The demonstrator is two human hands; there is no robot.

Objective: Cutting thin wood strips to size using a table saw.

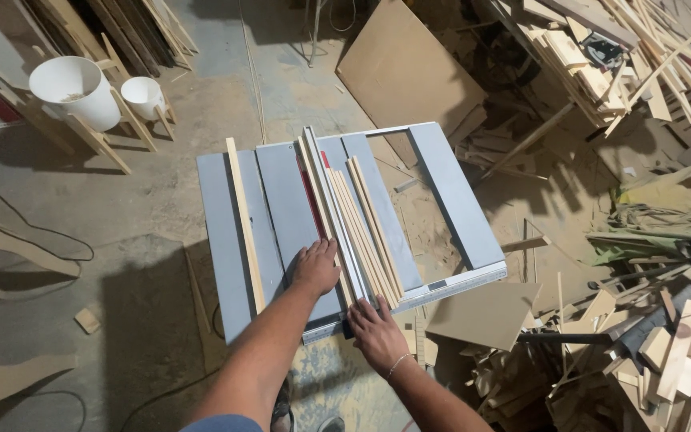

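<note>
On the grey saw counter, a bundle of thin strips lies lengthwise, running from 6 toward 12 o'clock just right of the red fence. The left hand rests flat, fingers spread, on the counter at the bundle's near left, holding nothing. The right hand sits at 6 o'clock with fingers loosely open against the strips' near ends, gripping none. A single strip lies apart at 9 o'clock. The step looks like squaring the strips against the fence; the next move calls for even pressure so that none slips.
</note>
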